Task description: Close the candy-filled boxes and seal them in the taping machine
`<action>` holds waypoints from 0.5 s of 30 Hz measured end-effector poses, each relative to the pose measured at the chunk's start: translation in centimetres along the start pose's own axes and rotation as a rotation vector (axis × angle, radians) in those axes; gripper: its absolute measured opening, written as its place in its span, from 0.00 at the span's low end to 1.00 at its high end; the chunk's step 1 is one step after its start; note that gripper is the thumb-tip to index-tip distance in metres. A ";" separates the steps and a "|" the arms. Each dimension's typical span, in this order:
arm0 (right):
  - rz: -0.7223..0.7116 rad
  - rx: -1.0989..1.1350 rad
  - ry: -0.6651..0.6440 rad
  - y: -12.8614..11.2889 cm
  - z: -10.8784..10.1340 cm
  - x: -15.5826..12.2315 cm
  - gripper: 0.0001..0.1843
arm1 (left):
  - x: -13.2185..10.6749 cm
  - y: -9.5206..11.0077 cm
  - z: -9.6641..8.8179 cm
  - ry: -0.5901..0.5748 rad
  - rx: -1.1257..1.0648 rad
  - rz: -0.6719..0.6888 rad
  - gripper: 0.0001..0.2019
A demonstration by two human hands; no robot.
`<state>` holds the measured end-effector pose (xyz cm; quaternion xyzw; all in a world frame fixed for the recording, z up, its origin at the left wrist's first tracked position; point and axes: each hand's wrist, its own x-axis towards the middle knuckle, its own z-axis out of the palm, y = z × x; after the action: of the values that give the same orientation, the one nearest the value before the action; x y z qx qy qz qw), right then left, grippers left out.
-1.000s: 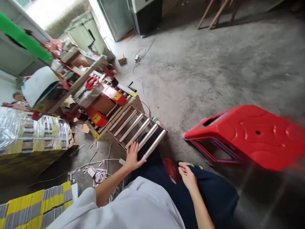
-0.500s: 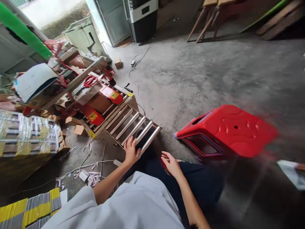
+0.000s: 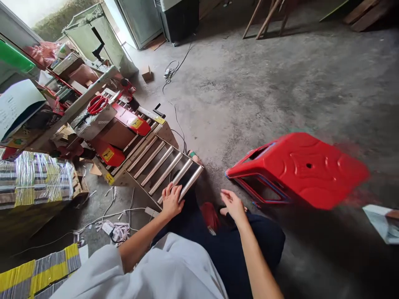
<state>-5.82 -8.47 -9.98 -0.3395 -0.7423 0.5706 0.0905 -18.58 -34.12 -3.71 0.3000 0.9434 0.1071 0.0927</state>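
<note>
My left hand (image 3: 171, 202) lies over the near end of a short roller conveyor (image 3: 165, 166), its fingers stretched across the last metal rollers and closed on nothing. Above my right knee, my right hand (image 3: 233, 205) hovers with its fingers extended; nothing shows in it. A red plastic stool (image 3: 307, 170) stands to the right of that hand, apart from it. The conveyor joins a carton sealing machine (image 3: 126, 120) with red guards and yellow warning labels. A pair of red-handled scissors (image 3: 97, 104) rests on top of the machine.
White cables (image 3: 109, 216) and a power strip (image 3: 151, 212) lie on the floor at left. Plastic-wrapped bundles (image 3: 43, 174) sit beyond them, with yellow-and-grey stacks (image 3: 40, 272) at lower left. A black cable (image 3: 174, 110) runs behind the conveyor. Wooden legs (image 3: 264, 20) stand at the back.
The view has tilted down and shifted slightly. My right hand has moved a little to the right and away from my body. My left hand stays on the rollers.
</note>
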 end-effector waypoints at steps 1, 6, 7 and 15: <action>-0.043 -0.025 -0.031 -1.6 0.5 3.2 0.29 | -0.2 -0.1 0.0 -0.003 -0.012 -0.007 0.32; -0.237 -0.227 -0.179 -10.1 4.9 20.6 0.17 | -1.4 -0.5 0.5 -0.055 -0.067 -0.039 0.27; -0.271 -0.277 -0.209 -11.7 6.2 23.9 0.16 | -1.7 -0.6 0.7 -0.061 -0.068 -0.050 0.26; -0.554 -0.592 -0.389 -21.9 20.2 43.4 0.27 | -3.9 -2.1 3.4 0.098 -0.001 0.063 0.32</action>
<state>-57.81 -0.55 -7.74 -0.0255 -0.9396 0.3412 -0.0024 -15.79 -37.58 -7.05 0.3238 0.9368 0.1251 0.0430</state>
